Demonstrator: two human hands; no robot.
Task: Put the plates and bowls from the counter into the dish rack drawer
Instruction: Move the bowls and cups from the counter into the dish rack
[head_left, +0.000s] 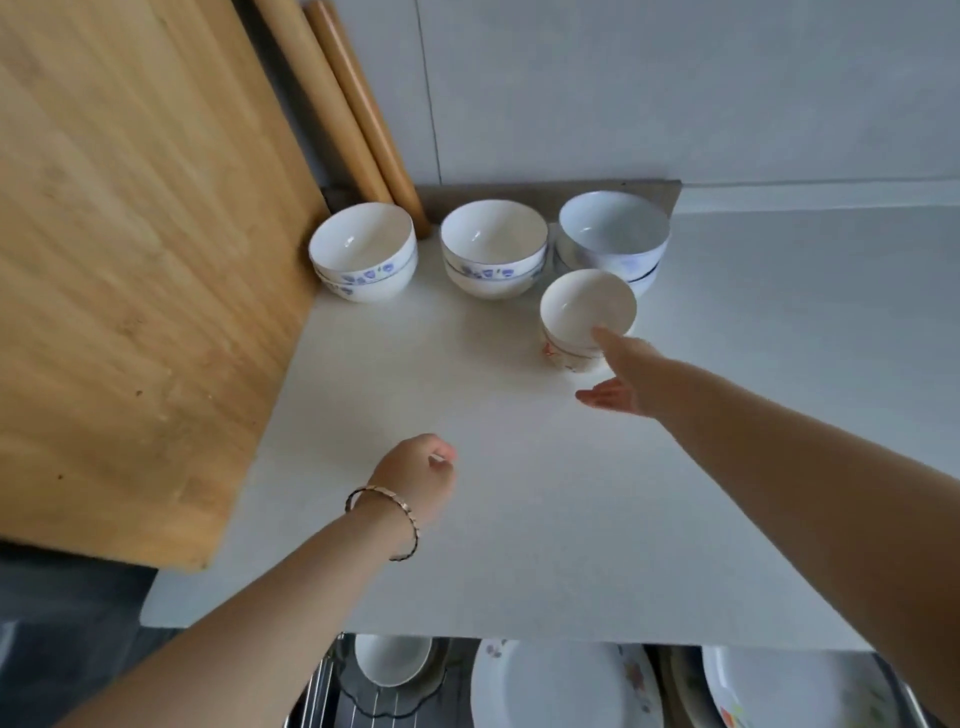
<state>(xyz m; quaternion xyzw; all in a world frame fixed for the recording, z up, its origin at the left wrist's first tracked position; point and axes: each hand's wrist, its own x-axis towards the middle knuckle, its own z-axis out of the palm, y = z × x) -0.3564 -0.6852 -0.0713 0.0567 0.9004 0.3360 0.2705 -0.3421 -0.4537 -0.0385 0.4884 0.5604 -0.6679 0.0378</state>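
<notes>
Head view — right hand fingers touch the nearest bowl's rim.

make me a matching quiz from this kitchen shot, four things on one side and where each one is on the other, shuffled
Things:
1. large wooden cutting board
2. small white bowl with red pattern
3. two wooden rolling pins
4. white plate with floral rim

Places:
A. in the open drawer below the counter
B. leaning in the back corner
C. at the right hand
D. far left, standing tilted

Pairs: 1-D, 2-C, 3-B, 4-A
</notes>
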